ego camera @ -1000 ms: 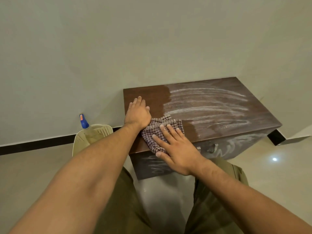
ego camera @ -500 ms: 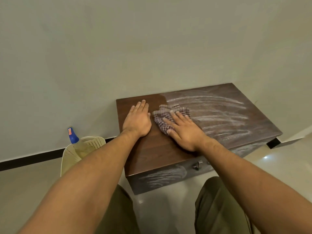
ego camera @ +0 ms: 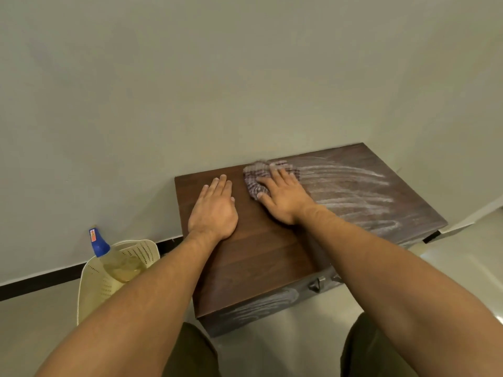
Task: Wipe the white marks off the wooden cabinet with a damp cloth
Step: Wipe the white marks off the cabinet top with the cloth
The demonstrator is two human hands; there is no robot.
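Cabinet (ego camera: 258,254) top: right hand (ego camera: 285,200) presses cloth (ego camera: 253,176); left hand (ego camera: 215,210) flat.

Dark brown cabinet (ego camera: 253,257) – white marks (ego camera: 351,186); cloth (ego camera: 255,176) seemingly checked; blue-capped bottle (ego camera: 102,247).

The cabinet (ego camera: 261,257) is dark wood with a smooth, low-sheen top showing plank grain; chalky white marks (ego camera: 351,186) dull its right half and front face. The cloth (ego camera: 254,176) is a checked woven fabric, blurred here. The handle (ego camera: 317,284) looks like dull metal. The basket (ego camera: 95,281) is perforated cream plastic, the spray bottle (ego camera: 114,259) clear plastic with a blue cap. The floor (ego camera: 462,268) is glossy, the wall (ego camera: 245,77) matt.
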